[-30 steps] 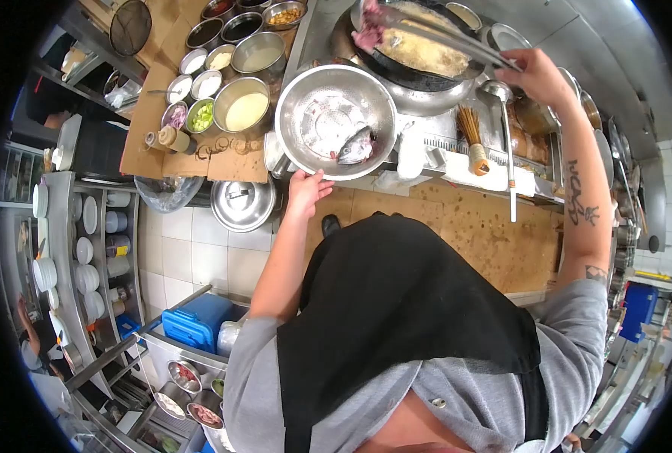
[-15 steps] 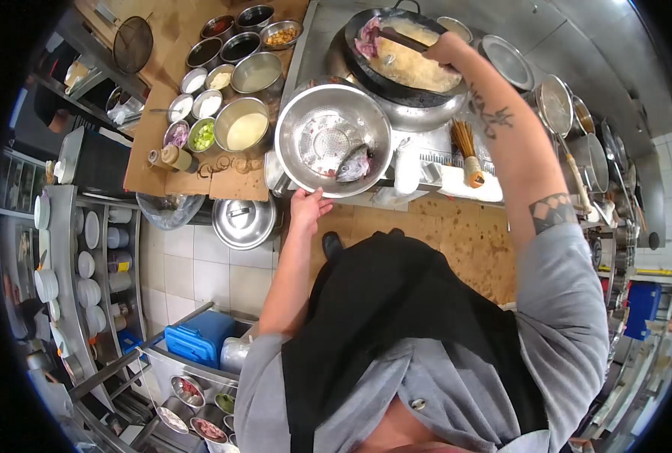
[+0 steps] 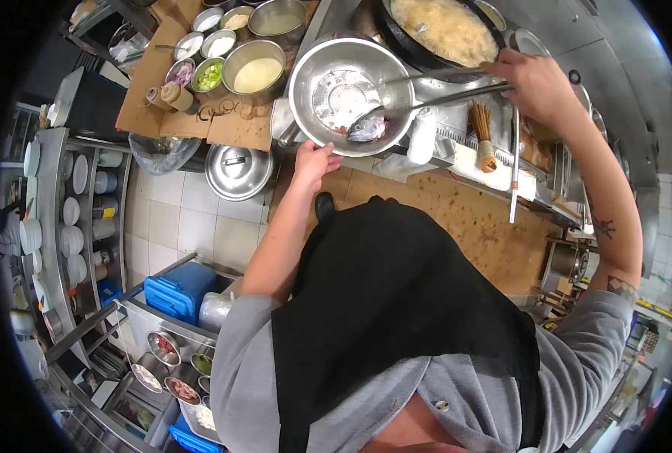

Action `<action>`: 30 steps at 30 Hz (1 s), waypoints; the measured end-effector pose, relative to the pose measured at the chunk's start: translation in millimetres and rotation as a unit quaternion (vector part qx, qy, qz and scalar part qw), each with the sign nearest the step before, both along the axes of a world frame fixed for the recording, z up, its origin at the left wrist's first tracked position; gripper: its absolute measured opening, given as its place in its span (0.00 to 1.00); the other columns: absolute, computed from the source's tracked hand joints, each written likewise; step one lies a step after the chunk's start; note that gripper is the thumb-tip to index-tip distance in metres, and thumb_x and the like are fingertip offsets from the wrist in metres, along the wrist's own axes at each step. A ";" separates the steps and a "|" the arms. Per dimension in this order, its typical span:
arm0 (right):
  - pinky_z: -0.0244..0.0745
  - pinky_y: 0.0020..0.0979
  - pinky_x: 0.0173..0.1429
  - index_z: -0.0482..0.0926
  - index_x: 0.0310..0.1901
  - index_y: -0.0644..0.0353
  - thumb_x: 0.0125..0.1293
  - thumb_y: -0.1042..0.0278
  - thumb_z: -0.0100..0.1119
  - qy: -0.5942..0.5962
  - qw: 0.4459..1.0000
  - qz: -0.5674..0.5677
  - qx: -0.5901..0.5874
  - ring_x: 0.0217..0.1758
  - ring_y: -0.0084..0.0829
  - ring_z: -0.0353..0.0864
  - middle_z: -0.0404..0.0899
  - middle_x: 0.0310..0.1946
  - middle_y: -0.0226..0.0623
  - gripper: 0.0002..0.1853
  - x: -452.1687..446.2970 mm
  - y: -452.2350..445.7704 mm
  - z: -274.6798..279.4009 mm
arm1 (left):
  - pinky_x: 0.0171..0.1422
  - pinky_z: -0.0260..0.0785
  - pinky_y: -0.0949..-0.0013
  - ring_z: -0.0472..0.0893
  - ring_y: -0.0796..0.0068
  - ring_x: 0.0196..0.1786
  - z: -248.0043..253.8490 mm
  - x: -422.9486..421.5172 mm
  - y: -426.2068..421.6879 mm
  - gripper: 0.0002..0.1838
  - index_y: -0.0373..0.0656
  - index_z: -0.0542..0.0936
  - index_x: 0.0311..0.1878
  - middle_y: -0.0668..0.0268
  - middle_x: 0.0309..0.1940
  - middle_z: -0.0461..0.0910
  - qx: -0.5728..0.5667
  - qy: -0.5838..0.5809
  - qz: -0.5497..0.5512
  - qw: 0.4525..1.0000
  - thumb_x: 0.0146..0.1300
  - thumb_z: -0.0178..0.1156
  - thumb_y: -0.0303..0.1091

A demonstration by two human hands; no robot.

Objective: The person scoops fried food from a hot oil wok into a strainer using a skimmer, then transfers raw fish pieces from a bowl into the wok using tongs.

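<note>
My left hand [image 3: 317,163] holds the near rim of a steel bowl [image 3: 304,113]. A fish head [image 3: 367,129] lies in the bowl's near right part, with reddish wet traces around it. My right hand [image 3: 531,84] is closed on long metal tongs [image 3: 451,97], which reach left across the bowl's right rim. Their lower arm ends beside the fish head; I cannot tell whether the tips grip it. Behind the bowl, to the right, a black wok [image 3: 405,47] holds foamy yellowish oil [image 3: 449,30].
A bamboo brush [image 3: 484,140] and a white bottle [image 3: 423,137] lie right of the bowl. To its left, several steel pots, including one of pale liquid [image 3: 254,74], stand on cardboard [image 3: 234,133]. A lidded pot [image 3: 236,172] sits lower left.
My right hand has brought the tongs from the wok down to the bowl. The pinkish piece they held over the oil is out of sight. My left hand stays at the bowl's rim.
</note>
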State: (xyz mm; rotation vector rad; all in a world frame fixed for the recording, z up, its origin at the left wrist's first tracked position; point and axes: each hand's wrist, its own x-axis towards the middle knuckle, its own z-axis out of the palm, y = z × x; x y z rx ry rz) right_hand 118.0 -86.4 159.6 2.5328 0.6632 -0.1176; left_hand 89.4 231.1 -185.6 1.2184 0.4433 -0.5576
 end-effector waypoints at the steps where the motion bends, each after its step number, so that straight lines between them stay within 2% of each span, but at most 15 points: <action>1: 0.79 0.38 0.48 0.80 0.59 0.45 0.58 0.72 0.60 -0.009 0.999 0.047 -0.012 0.42 0.36 0.84 0.80 0.42 0.36 0.25 0.6 -1.5 -4.4 | 0.47 0.79 0.63 0.85 0.63 0.45 -0.3 0.1 0.1 0.11 0.41 0.73 0.55 0.59 0.48 0.82 0.000 0.000 0.000 1.000 0.72 0.57 0.30; 3: 0.78 0.36 0.48 0.80 0.58 0.46 0.60 0.72 0.58 -0.028 0.989 0.140 -0.037 0.41 0.34 0.84 0.79 0.41 0.34 0.23 2.8 -6.7 -22.0 | 0.48 0.79 0.63 0.85 0.63 0.45 -0.3 0.1 -0.2 0.11 0.41 0.73 0.55 0.58 0.48 0.82 0.000 -0.002 0.000 1.000 0.72 0.57 0.30; 4: 0.77 0.35 0.47 0.81 0.58 0.47 0.62 0.72 0.55 -0.032 0.986 0.156 -0.043 0.41 0.31 0.83 0.77 0.39 0.32 0.22 2.9 -6.2 -30.1 | 0.47 0.80 0.63 0.85 0.64 0.44 -0.5 0.0 -1.2 0.11 0.41 0.73 0.54 0.58 0.48 0.82 0.000 0.001 0.003 1.000 0.72 0.57 0.30; 7: 0.77 0.34 0.48 0.80 0.58 0.47 0.61 0.71 0.56 -0.045 0.984 0.172 -0.031 0.41 0.30 0.83 0.77 0.40 0.31 0.22 3.4 -6.8 -55.8 | 0.46 0.80 0.64 0.85 0.64 0.43 -0.5 0.0 -1.6 0.11 0.41 0.73 0.54 0.59 0.47 0.82 -0.001 0.004 0.013 1.000 0.72 0.57 0.30; 8: 0.78 0.35 0.46 0.80 0.58 0.46 0.63 0.69 0.56 -0.040 0.983 0.179 -0.016 0.39 0.32 0.84 0.78 0.42 0.33 0.21 6.4 -11.1 -63.9 | 0.45 0.80 0.64 0.85 0.65 0.43 0.0 -0.6 -1.7 0.11 0.41 0.73 0.53 0.59 0.47 0.82 -0.005 0.003 0.015 1.000 0.72 0.57 0.30; 11: 0.80 0.37 0.44 0.79 0.59 0.46 0.64 0.66 0.58 0.007 0.996 0.090 -0.002 0.38 0.34 0.85 0.79 0.46 0.34 0.20 7.8 -13.9 -84.6 | 0.44 0.80 0.64 0.86 0.65 0.42 -1.2 -1.6 -1.9 0.10 0.41 0.73 0.53 0.59 0.47 0.82 -0.012 -0.003 0.016 1.000 0.72 0.58 0.31; 12: 0.81 0.40 0.44 0.79 0.60 0.46 0.63 0.61 0.62 0.046 0.998 0.044 0.007 0.38 0.39 0.86 0.81 0.47 0.38 0.22 4.3 -7.1 -80.9 | 0.43 0.80 0.65 0.86 0.65 0.42 -2.0 -1.1 -1.5 0.10 0.41 0.73 0.52 0.60 0.47 0.82 -0.012 -0.007 0.015 1.000 0.72 0.58 0.31; 15: 0.80 0.43 0.48 0.78 0.61 0.48 0.61 0.56 0.66 0.129 0.990 -0.028 0.051 0.42 0.45 0.85 0.83 0.43 0.42 0.25 6.0 -14.2 -95.2 | 0.42 0.80 0.66 0.86 0.65 0.41 -2.6 -1.5 -1.3 0.10 0.41 0.73 0.52 0.60 0.46 0.82 -0.012 -0.006 0.018 1.000 0.72 0.58 0.31; 16: 0.79 0.45 0.51 0.80 0.59 0.53 0.61 0.54 0.66 0.148 0.983 -0.050 0.100 0.44 0.50 0.84 0.84 0.40 0.47 0.25 6.8 -18.4 -98.9 | 0.41 0.80 0.67 0.86 0.66 0.41 -2.6 -1.4 -1.4 0.10 0.41 0.73 0.52 0.60 0.46 0.82 -0.014 -0.006 0.018 1.000 0.72 0.58 0.31; 20: 0.78 0.43 0.53 0.84 0.52 0.61 0.63 0.56 0.65 0.187 0.954 -0.107 0.207 0.46 0.50 0.84 0.85 0.40 0.52 0.21 4.2 -27.6 -115.1 | 0.40 0.80 0.68 0.86 0.66 0.41 -0.7 -2.3 -0.9 0.10 0.40 0.72 0.52 0.60 0.46 0.82 -0.014 -0.003 0.018 1.000 0.72 0.58 0.31; 23: 0.77 0.40 0.51 0.84 0.50 0.62 0.61 0.60 0.67 0.265 0.900 -0.191 0.288 0.45 0.49 0.84 0.85 0.39 0.52 0.19 2.3 -31.0 -123.1 | 0.40 0.80 0.68 0.86 0.67 0.41 1.2 -2.3 -1.2 0.11 0.40 0.72 0.52 0.60 0.46 0.82 -0.013 -0.003 0.015 1.000 0.72 0.58 0.31; 24: 0.77 0.38 0.49 0.84 0.50 0.64 0.61 0.64 0.68 0.277 0.879 -0.194 0.335 0.40 0.42 0.85 0.86 0.37 0.50 0.18 1.6 -39.3 -133.3 | 0.40 0.80 0.68 0.86 0.67 0.41 2.3 -2.1 -1.4 0.11 0.39 0.72 0.52 0.60 0.46 0.82 -0.013 -0.003 0.015 1.000 0.72 0.58 0.31; 27: 0.76 0.35 0.46 0.83 0.51 0.65 0.62 0.64 0.68 0.277 0.837 -0.217 0.418 0.36 0.32 0.82 0.86 0.34 0.45 0.19 -6.9 -58.1 -155.4 | 0.40 0.80 0.69 0.86 0.67 0.41 5.2 -1.7 -1.7 0.11 0.37 0.73 0.53 0.59 0.47 0.81 -0.009 0.001 0.019 1.000 0.72 0.57 0.30; 28: 0.74 0.31 0.43 0.82 0.53 0.68 0.63 0.63 0.68 0.288 0.828 -0.247 0.412 0.34 0.24 0.77 0.85 0.32 0.38 0.21 -8.2 -62.5 -159.2 | 0.40 0.80 0.69 0.86 0.67 0.41 5.8 -1.5 -1.7 0.11 0.37 0.73 0.53 0.59 0.47 0.81 -0.008 0.002 0.020 1.000 0.72 0.57 0.30; 30: 0.74 0.29 0.42 0.81 0.54 0.69 0.64 0.62 0.69 0.305 0.782 -0.277 0.468 0.34 0.22 0.77 0.84 0.32 0.35 0.22 -13.6 -73.8 -168.2 | 0.40 0.80 0.69 0.86 0.67 0.41 6.4 -1.6 -1.7 0.11 0.37 0.73 0.53 0.59 0.47 0.81 -0.006 0.006 0.020 1.000 0.72 0.57 0.30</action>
